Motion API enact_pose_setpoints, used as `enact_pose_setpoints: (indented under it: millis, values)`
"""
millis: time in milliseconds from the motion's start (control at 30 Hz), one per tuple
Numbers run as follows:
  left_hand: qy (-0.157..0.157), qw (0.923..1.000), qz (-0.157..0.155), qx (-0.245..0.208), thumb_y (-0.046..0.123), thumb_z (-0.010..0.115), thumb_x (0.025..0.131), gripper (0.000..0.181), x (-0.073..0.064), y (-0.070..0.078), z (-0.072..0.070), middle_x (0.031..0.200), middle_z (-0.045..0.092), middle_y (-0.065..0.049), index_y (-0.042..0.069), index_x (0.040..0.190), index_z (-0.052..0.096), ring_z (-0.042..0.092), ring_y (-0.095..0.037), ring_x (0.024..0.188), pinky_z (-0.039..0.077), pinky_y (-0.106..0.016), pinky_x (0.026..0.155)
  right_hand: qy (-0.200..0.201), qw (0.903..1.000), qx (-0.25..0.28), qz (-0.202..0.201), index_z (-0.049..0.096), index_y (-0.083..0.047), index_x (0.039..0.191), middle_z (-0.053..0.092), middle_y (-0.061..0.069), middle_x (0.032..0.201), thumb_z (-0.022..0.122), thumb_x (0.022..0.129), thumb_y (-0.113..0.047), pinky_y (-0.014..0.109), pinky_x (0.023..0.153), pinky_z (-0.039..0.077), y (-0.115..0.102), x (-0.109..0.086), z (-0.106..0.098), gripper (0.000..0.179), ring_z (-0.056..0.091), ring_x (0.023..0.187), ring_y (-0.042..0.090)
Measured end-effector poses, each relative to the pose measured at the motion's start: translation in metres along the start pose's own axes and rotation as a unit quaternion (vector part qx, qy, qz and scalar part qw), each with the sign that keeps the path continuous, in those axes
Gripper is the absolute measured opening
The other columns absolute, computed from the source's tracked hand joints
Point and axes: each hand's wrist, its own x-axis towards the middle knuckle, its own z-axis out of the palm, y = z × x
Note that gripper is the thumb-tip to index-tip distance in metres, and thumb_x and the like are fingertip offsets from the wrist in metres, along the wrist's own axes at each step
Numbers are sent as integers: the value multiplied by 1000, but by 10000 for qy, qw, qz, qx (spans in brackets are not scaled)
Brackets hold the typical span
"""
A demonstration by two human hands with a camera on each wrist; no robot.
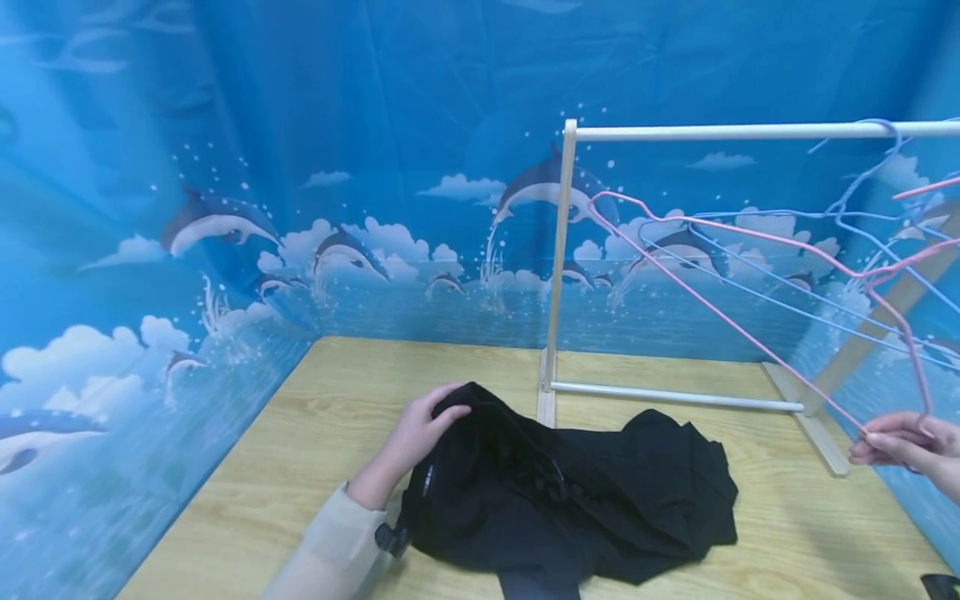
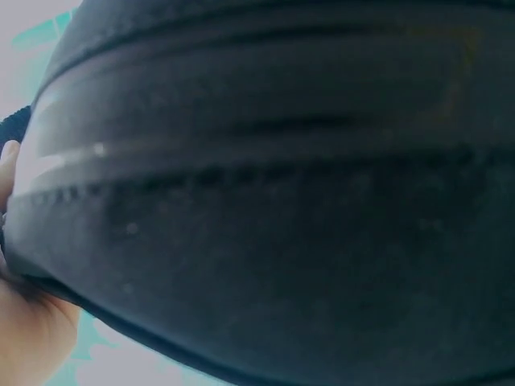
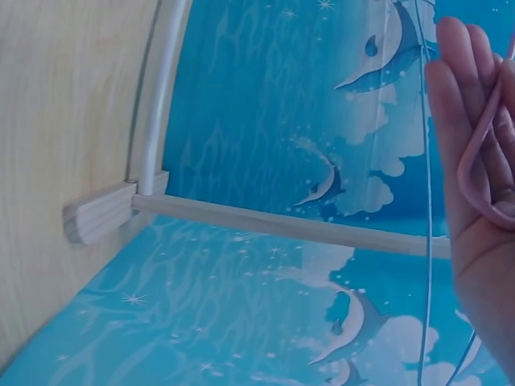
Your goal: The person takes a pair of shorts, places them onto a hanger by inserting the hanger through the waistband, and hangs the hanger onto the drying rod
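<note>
Blue dolphin-print sheeting walls off the space on three sides, and a pale wooden table point(image 1: 300, 467) carries everything I am working with. From the head view, my left hand point(image 1: 420, 437) curls its fingers over the upper left edge of a crumpled black garment point(image 1: 570, 500) lying near the middle of the table, just in front of the wooden drying rack point(image 1: 558, 275). My right hand point(image 1: 903, 446), at the far right, pinches the bottom corner of a pink wire hanger point(image 1: 735, 329), which reaches up and leftward; blue wire hangers point(image 1: 862, 196) hang from the rack's top bar beside it.

Through the left wrist view I see almost nothing but dark fabric with stitched seams filling the frame, a sliver of palm at the lower left; the grip has cloth bunched in it.

At the right wrist, the pink wire loops across my palm point(image 3: 475, 185) with the fingers nearly straight, so the hold looks light. The rack's foot and lower rail sit behind.

My worry: that loose pinch could let the hanger swing, and its hook may snag the blue hangers or tug the rack.
</note>
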Motion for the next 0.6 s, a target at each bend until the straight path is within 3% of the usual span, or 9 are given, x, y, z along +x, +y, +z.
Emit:
enact_pose_setpoints:
  millis: [133,267,367,500,600]
  values:
    - [2,10000,-12,15,18,65,93,35,0,0,0,127,64,-12,8,126,63,59,-30,121,46,-47,103,-139,9987,-484,25,63,-30,99,73,-13,82,42,95,17,13,61,54,14,-6,-6,52,70,71,0]
    - [-4,10000,-9,49,19,65,93,35,0,-1,0,127,64,-12,8,126,63,59,-29,121,46,-47,103,-635,9970,363,-261,65,-25,106,75,-8,88,38,94,20,11,66,54,13,-9,-2,53,71,77,4]
    - [12,10000,-33,42,20,65,93,35,0,-1,0,127,64,-12,8,126,63,59,-29,121,46,-47,103,-1061,9879,1043,-442,66,-16,109,74,-2,91,36,94,21,11,70,54,2,-10,6,50,71,82,7]
    - [37,9999,-100,8,20,64,93,36,0,-1,0,128,64,-13,7,127,63,58,-30,121,46,-47,104,-1230,9897,585,-447,66,-16,108,73,-3,89,37,94,20,11,70,54,-10,-11,15,49,70,82,5]
    - [31,9999,-129,-13,20,64,94,37,0,-1,-1,129,63,-13,7,127,62,57,-30,123,45,-48,105,-1184,9925,-203,-242,65,-21,103,71,-7,86,42,94,17,9,67,53,-15,-13,19,46,69,79,2]
